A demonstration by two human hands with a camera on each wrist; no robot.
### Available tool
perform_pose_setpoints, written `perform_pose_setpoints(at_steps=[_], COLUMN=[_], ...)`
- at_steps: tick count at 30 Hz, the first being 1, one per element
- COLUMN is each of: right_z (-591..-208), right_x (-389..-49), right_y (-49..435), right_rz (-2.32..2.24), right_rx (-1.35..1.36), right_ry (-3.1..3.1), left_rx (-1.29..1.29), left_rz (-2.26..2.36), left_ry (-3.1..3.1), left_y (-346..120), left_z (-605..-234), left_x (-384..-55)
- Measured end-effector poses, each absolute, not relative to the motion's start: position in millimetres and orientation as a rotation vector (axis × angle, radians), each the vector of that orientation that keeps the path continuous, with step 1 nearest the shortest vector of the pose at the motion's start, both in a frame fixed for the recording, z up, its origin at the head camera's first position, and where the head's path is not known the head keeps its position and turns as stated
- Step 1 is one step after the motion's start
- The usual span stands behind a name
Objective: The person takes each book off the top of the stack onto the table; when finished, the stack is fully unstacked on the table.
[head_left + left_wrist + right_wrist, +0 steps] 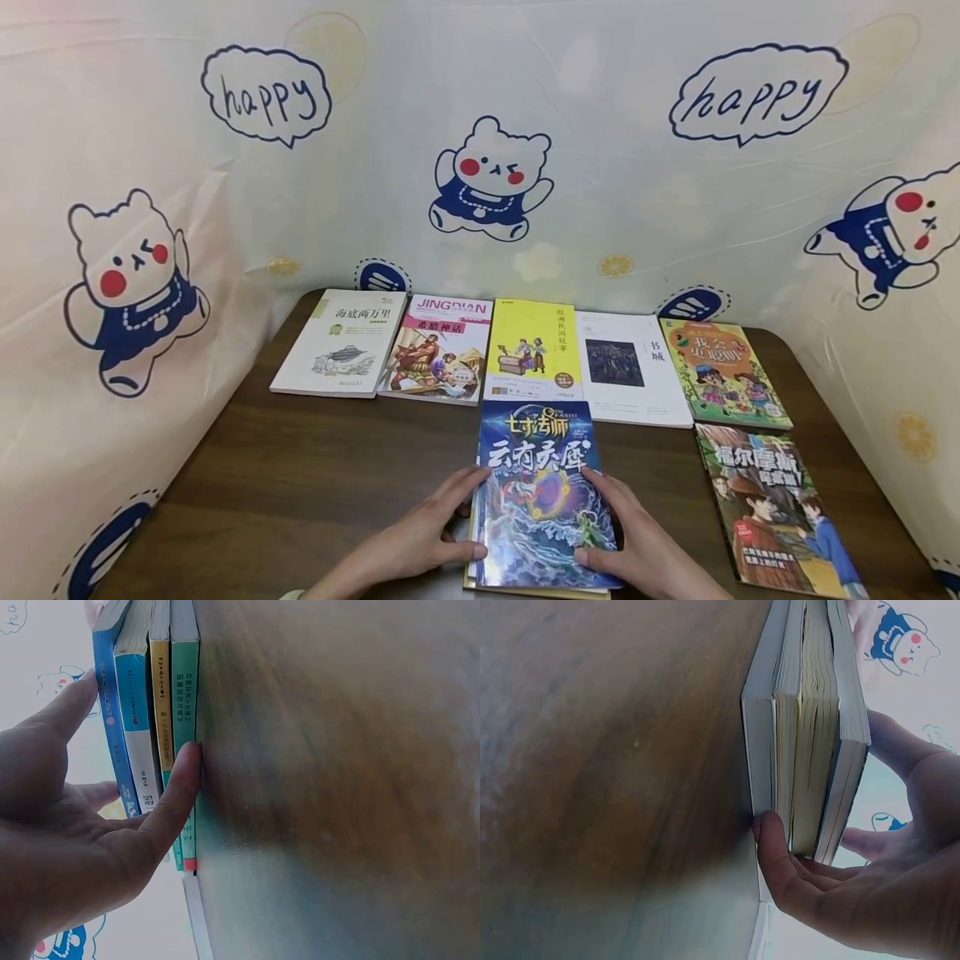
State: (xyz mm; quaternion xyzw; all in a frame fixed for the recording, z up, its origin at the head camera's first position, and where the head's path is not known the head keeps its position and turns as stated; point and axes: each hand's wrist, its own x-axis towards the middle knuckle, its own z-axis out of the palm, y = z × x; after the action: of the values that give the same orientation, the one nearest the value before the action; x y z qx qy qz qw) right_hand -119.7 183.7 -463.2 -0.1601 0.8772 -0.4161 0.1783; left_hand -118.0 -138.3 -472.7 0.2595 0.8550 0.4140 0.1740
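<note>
A stack of several books stands at the table's front, topped by a blue fantasy-style book (543, 508) with Chinese lettering. My left hand (423, 533) holds the stack's left side, its thumb on the top cover's edge. In the left wrist view, its fingers lie along the spines, among them a green spine (185, 697) at the bottom. From the right my right hand (637, 542) holds the same stack, thumb over the cover. The right wrist view shows the page edges (816, 750) with fingers against them. The lower books' covers are hidden.
Along the back lie a cream book (345, 342), a pink-topped book (438, 346), a yellow book (532, 346), a white book (633, 367) and an orange-green book (723, 371). A detective-style book (780, 508) lies front right on the dark wooden table (322, 467). Printed cloth surrounds it.
</note>
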Motion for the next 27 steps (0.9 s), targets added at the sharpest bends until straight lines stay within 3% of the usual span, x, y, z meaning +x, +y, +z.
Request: perform_pose_setpoints(at_steps=[27], right_z=[-462.2], right_x=[-116.5], right_y=[217.4], right_rz=[-1.353], right_rx=[-0.382], right_ry=[2.213], left_rx=[0.736], left_rz=[1.251], left_ry=[2.374], left_y=[-141.3], left_z=[-472.9], left_x=[-118.6])
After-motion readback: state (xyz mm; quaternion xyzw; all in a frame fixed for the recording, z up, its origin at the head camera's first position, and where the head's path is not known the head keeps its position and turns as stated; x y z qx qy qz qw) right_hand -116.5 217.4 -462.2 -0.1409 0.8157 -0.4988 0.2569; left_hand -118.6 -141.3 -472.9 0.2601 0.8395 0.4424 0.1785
